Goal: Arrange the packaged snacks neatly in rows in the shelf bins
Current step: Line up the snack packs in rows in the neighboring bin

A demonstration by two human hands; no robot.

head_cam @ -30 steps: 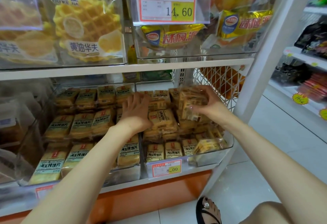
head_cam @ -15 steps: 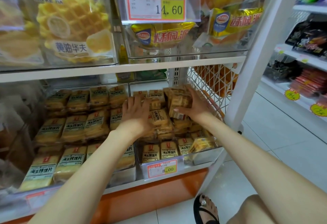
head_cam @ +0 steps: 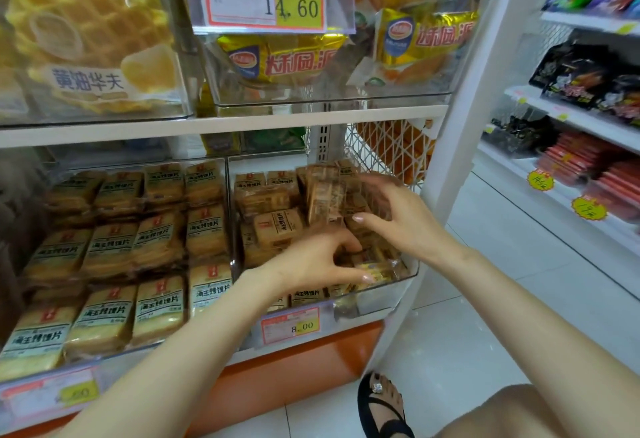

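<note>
Right-hand bin, lower shelf: brown snack packs lie jumbled in it, some flat, some tilted, with no clear rows. An upright stack of packs stands at its back right. The right hand holds that stack, thumb in front and fingers blurred behind. The left hand reaches to the front right corner, fingers curled over the loose packs there; I cannot tell whether it actually pinches one. The hands are near each other, not touching. The left-hand bin just beside carries paler packs in tidy rows. A price tag reading 8.00 hangs on the shelf front.

Risk, as judged: the stack is several slick wrappers held by one hand. If the grip eases while the left hand clears room, the stack could fan out onto the jumble. Packs dragged at the corner could ride over the low front rim.

Versus half a second ago: the left hand lay flat on the middle packs, further back. It is now forward, rightward and curled. The right hand keeps the stack at the back right.
</note>
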